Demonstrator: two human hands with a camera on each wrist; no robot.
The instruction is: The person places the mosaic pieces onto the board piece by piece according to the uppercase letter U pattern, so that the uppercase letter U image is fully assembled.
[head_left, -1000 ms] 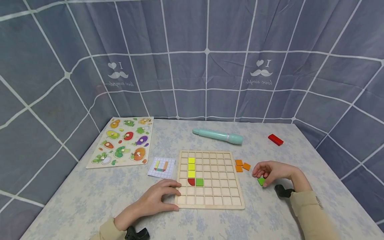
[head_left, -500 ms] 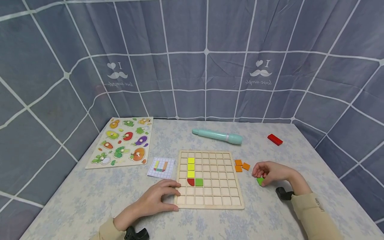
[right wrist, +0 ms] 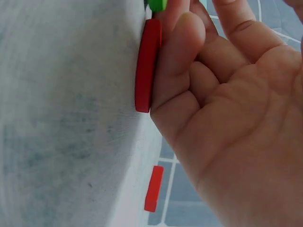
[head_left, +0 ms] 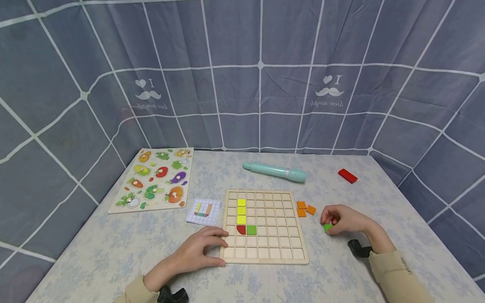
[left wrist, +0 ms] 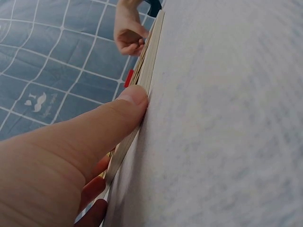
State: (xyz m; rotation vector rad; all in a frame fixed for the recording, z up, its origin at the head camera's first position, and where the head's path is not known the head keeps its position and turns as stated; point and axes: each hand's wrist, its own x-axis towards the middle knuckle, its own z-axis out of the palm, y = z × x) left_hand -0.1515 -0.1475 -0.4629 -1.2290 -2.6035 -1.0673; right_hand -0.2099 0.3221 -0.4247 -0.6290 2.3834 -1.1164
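My left hand (head_left: 200,248) rests at the near-left corner of a wooden grid board (head_left: 265,260), fingertips on its left border and thumb (left wrist: 135,94) against its edge. Three yellow tiles (head_left: 241,211) stand in a column on the board, above a red quarter-round tile (head_left: 241,229) with a green tile (head_left: 251,230) to its right. Right of the board, my right hand (head_left: 346,219) pinches another green tile (head_left: 327,227) low over the table. In the right wrist view a red piece (right wrist: 148,66) stands beside its curled fingers; the green tile (right wrist: 157,4) shows at the top edge.
Three orange tiles (head_left: 301,213) lie between board and right hand. A pattern card (head_left: 203,211) is left of the board, with a vegetable puzzle (head_left: 151,181) beyond. Behind the board lies a teal pen-shaped object (head_left: 274,171); a red block (head_left: 347,176) is at back right.
My right hand has shifted very slightly, the pinched green tile moving a little away from me and showing less between the fingers. The left hand and board have stayed put.
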